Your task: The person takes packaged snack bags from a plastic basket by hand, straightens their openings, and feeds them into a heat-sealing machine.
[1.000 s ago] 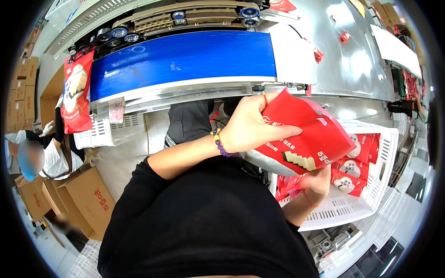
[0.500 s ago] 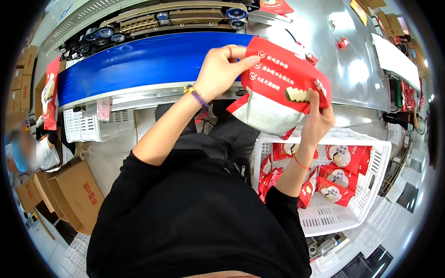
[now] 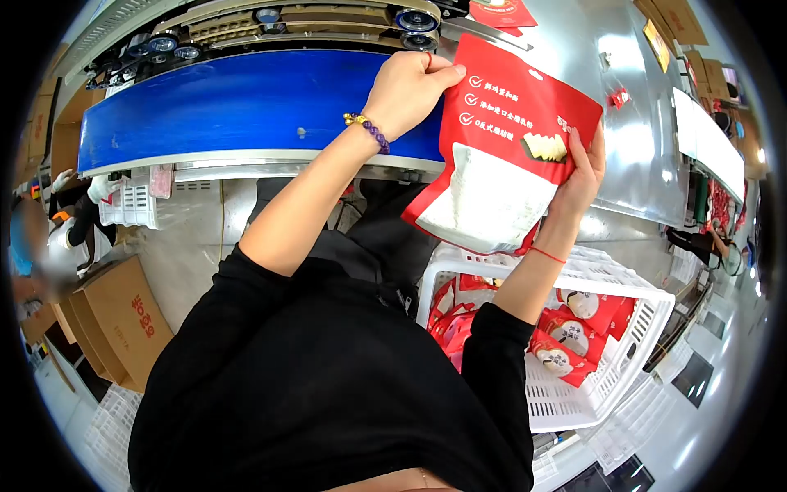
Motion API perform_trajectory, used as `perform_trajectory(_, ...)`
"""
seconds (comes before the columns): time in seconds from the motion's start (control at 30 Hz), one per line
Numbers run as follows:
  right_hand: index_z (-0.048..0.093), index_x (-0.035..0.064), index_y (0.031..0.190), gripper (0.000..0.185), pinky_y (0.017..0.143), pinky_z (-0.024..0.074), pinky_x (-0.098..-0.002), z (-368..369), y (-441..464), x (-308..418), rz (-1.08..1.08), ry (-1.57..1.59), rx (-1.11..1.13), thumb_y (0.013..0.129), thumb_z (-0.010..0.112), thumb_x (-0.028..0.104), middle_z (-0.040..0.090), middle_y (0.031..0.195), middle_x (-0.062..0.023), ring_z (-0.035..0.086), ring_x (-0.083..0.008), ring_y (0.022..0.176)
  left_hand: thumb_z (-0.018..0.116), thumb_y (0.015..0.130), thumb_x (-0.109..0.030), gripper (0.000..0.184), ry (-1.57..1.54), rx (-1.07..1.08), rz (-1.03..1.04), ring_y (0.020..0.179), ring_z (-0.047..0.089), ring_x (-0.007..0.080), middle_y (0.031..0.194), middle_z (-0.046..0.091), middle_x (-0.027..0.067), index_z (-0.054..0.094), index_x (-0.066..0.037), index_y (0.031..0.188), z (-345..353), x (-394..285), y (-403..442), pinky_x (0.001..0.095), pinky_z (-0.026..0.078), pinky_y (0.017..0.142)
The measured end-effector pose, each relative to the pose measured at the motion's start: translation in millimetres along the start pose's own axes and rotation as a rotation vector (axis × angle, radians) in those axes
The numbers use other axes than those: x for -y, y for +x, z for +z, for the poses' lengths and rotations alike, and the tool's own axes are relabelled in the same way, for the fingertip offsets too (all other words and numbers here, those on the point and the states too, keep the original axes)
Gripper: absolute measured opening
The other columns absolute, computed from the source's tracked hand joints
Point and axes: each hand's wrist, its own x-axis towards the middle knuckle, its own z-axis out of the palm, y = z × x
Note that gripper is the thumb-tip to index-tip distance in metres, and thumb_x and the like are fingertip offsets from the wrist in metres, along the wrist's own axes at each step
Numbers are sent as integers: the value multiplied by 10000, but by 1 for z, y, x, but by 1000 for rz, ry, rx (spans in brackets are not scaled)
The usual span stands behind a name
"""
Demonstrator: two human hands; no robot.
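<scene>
A red and white food pouch (image 3: 500, 184) is held up between my two hands, its printed back facing me. My left hand (image 3: 407, 92) pinches the pouch's upper left edge between thumb and fingers. Around the right side of the pouch my right hand (image 3: 580, 176) is closed, with the thumb on the front and the other fingers partly hidden. Beyond my left hand runs a blue conveyor belt (image 3: 246, 107). Below my right forearm stands a white plastic crate (image 3: 566, 407) with several red pouches (image 3: 571, 334) inside.
A steel table (image 3: 631, 164) extends to the right of the belt, with a red packet (image 3: 618, 98) on it. Machine rollers (image 3: 418, 20) line the belt's far side. On the left are an open cardboard box (image 3: 123, 320) and a co-worker's gloved hand (image 3: 102, 187).
The pouch has been raised slightly and straightened, so its back now shows flatter and fuller. My right hand has moved up and right with it. At the left, the co-worker's red pouch is gone from view.
</scene>
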Motion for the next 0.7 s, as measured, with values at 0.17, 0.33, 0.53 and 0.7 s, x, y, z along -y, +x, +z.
perform_trajectory(0.17, 398, -51, 1276, 453, 841, 518, -292, -1, 18, -11, 69, -210, -7, 874, 606, -17, 626, 1115, -194, 632, -190, 981, 657, 832, -271, 274, -63, -15, -134, 646, 625, 160, 692, 677, 85, 717, -4, 831, -5, 11, 16, 290, 472, 638)
perform_trajectory(0.33, 427, -5, 1031, 296, 765, 503, -244, 19, 29, -35, 104, -307, -25, 863, 670, 24, 647, 984, -178, 633, -172, 918, 670, 839, -294, 343, 158, -205, -9, 711, 620, 141, 786, 695, 73, 707, 32, 938, -31, 14, 26, 282, 469, 679)
perform_trajectory(0.53, 417, 61, 886, 259, 690, 477, -226, 39, 24, -46, 58, -282, 13, 861, 671, 13, 641, 880, -104, 603, -125, 802, 541, 921, -396, 410, 377, -141, 28, 674, 624, 150, 721, 692, 60, 732, -34, 893, -92, 4, -11, 269, 457, 648)
perform_trajectory(0.7, 404, 92, 833, 284, 557, 464, -209, 62, 22, -53, 130, -330, 80, 852, 682, 31, 658, 846, -103, 600, -107, 697, 550, 951, -258, 318, 379, -113, 62, 695, 605, 96, 683, 644, 43, 721, -10, 850, -144, -28, -78, 256, 444, 637)
